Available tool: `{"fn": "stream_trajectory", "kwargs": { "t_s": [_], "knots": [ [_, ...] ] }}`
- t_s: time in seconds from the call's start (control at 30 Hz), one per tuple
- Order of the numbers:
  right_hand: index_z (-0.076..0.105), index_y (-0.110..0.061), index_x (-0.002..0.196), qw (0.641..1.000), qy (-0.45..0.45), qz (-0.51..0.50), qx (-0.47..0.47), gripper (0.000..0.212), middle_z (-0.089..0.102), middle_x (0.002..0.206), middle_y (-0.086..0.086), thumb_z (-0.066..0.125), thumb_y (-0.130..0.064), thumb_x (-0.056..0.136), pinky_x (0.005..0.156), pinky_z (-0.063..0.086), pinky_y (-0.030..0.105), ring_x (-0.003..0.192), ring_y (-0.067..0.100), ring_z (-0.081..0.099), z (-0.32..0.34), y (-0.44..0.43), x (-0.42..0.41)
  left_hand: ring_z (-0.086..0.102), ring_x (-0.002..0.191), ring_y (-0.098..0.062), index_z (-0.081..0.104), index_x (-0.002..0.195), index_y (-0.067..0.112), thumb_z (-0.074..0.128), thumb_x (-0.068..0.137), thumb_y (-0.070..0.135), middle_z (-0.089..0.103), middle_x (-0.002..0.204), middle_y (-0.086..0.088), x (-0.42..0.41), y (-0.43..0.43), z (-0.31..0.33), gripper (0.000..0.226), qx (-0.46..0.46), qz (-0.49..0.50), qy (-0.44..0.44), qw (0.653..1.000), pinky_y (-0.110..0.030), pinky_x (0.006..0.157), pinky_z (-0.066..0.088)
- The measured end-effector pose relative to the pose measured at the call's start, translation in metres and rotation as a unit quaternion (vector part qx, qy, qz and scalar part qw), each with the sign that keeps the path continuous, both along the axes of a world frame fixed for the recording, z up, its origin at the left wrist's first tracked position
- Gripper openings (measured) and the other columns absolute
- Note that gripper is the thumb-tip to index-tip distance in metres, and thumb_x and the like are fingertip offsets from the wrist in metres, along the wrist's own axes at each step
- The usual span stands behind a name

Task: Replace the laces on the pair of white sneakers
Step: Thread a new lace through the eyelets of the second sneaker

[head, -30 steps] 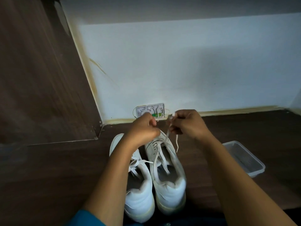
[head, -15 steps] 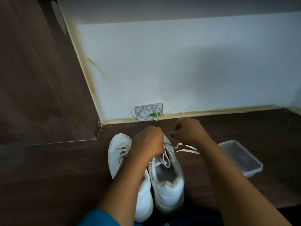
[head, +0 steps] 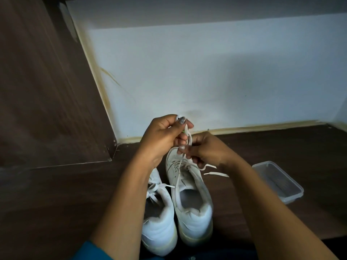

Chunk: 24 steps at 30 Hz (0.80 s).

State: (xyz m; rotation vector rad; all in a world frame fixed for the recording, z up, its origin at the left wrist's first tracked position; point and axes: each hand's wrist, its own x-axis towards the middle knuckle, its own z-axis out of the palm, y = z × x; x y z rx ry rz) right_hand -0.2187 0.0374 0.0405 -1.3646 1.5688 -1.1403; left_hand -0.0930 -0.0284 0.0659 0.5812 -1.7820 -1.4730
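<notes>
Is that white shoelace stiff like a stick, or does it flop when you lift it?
Probably floppy: the shoelace curves in a loop between the left hand and right hand. Likely very light, since a pinch alone holds it up. It looks flat, so it probably would not roll, just lie limp.

**shoe_nerd:** what colours are we looking at?

**me:** sneakers [head: 189,209] are white, soles gone a bit yellowish; the lace [head: 216,174] is white too; my thumbnail [head: 181,120] has grey glitter polish

**shoe_nerd:** and around them?

**me:** dark brown wood-grain surface [head: 56,203]; white wall [head: 206,72] with a yellowish-tan stain along its bottom edge; see-through colourless tub [head: 277,181]; teal sleeve [head: 90,250]
</notes>
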Motion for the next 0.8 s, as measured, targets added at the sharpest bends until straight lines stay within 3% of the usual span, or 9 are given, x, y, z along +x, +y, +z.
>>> {"fn": "stream_trajectory", "kwargs": {
  "t_s": [0.1, 0.2, 0.27, 0.37, 0.43, 0.53, 0.63, 0.7, 0.8],
  "knots": [
    [0.07, -0.005, 0.076, 0.993, -0.035, -0.084, -0.07, 0.019, 0.047, 0.045, -0.002, 0.06, -0.012, 0.091, 0.042, 0.031, 0.019, 0.039, 0.006, 0.037, 0.005, 0.002, -0.01, 0.055, 0.058, -0.011, 0.064, 0.071, 0.015, 0.052, 0.095, 0.014, 0.064, 0.067, 0.004, 0.003, -0.007, 0.002, 0.027, -0.092, 0.079, -0.005, 0.993, -0.024, 0.057, 0.049],
    [0.065, 0.006, 0.073, 0.97, -0.023, -0.187, -0.152, 0.025, 0.044, 0.046, 0.008, 0.061, -0.012, 0.089, 0.045, 0.034, 0.023, 0.043, 0.012, 0.038, 0.003, 0.002, -0.023, 0.055, 0.065, -0.025, 0.052, 0.058, 0.008, 0.06, 0.089, 0.03, 0.056, 0.07, -0.016, 0.012, -0.022, -0.001, 0.039, -0.251, 0.206, -0.073, 0.943, -0.036, 0.065, 0.047],
    [0.064, -0.001, 0.069, 0.957, 0.035, -0.233, -0.169, 0.024, 0.05, 0.054, 0.02, 0.064, -0.018, 0.085, 0.053, 0.039, 0.031, 0.05, 0.016, 0.044, -0.003, 0.001, -0.03, 0.055, 0.068, -0.028, 0.046, 0.06, 0.004, 0.06, 0.089, 0.032, 0.058, 0.072, -0.023, 0.017, -0.024, 0.001, 0.043, -0.215, 0.208, -0.057, 0.953, -0.042, 0.071, 0.048],
    [0.072, -0.015, 0.075, 0.975, 0.033, -0.164, -0.144, 0.015, 0.066, 0.063, 0.004, 0.066, -0.003, 0.081, 0.058, 0.046, 0.028, 0.057, 0.008, 0.057, -0.004, 0.005, -0.026, 0.059, 0.08, -0.021, 0.054, 0.073, 0.014, 0.062, 0.088, 0.025, 0.063, 0.081, -0.013, 0.012, -0.016, 0.002, 0.021, -0.114, 0.113, -0.052, 0.986, -0.038, 0.078, 0.048],
    [0.072, -0.008, 0.089, 0.994, 0.027, -0.038, -0.102, 0.027, 0.071, 0.068, -0.007, 0.06, 0.014, 0.079, 0.056, 0.047, 0.019, 0.058, 0.002, 0.061, -0.001, 0.005, -0.016, 0.063, 0.084, -0.022, 0.058, 0.08, 0.024, 0.064, 0.084, 0.04, 0.064, 0.085, -0.003, 0.006, -0.011, -0.004, 0.018, -0.046, 0.052, -0.079, 0.994, -0.041, 0.086, 0.052],
    [0.07, 0.004, 0.088, 0.988, 0.109, 0.04, -0.1, 0.022, 0.065, 0.058, -0.016, 0.055, 0.018, 0.08, 0.055, 0.042, 0.013, 0.052, -0.005, 0.057, 0.001, 0.001, -0.002, 0.064, 0.066, -0.02, 0.06, 0.087, 0.026, 0.049, 0.087, 0.054, 0.064, 0.083, -0.004, -0.001, -0.001, -0.011, 0.03, 0.085, -0.021, -0.179, 0.98, -0.041, 0.081, 0.056],
    [0.072, -0.012, 0.072, 0.946, 0.293, 0.071, -0.117, 0.026, 0.063, 0.06, -0.018, 0.056, 0.008, 0.072, 0.059, 0.037, 0.009, 0.058, -0.006, 0.056, 0.003, 0.001, 0.006, 0.059, 0.055, -0.017, 0.062, 0.077, 0.021, 0.042, 0.091, 0.054, 0.063, 0.072, -0.004, -0.002, -0.001, -0.015, 0.042, 0.048, 0.026, -0.256, 0.965, -0.033, 0.069, 0.055],
    [0.076, -0.015, 0.074, 0.916, 0.373, 0.074, -0.132, 0.025, 0.07, 0.071, -0.01, 0.055, -0.006, 0.067, 0.061, 0.044, 0.018, 0.061, 0.002, 0.059, 0.005, 0.003, 0.007, 0.054, 0.062, -0.02, 0.059, 0.066, 0.017, 0.045, 0.093, 0.047, 0.058, 0.069, -0.009, 0.001, -0.008, -0.017, 0.043, -0.044, 0.056, -0.306, 0.949, -0.031, 0.068, 0.049],
    [0.075, -0.012, 0.075, 0.926, 0.351, 0.033, -0.137, 0.026, 0.071, 0.069, 0.003, 0.051, -0.019, 0.067, 0.057, 0.041, 0.022, 0.056, 0.013, 0.054, 0.008, 0.004, 0.002, 0.049, 0.066, -0.017, 0.058, 0.065, 0.018, 0.048, 0.093, 0.037, 0.054, 0.067, -0.003, 0.008, -0.016, -0.019, 0.035, -0.075, 0.018, -0.321, 0.944, -0.027, 0.067, 0.038]
  ]
}}
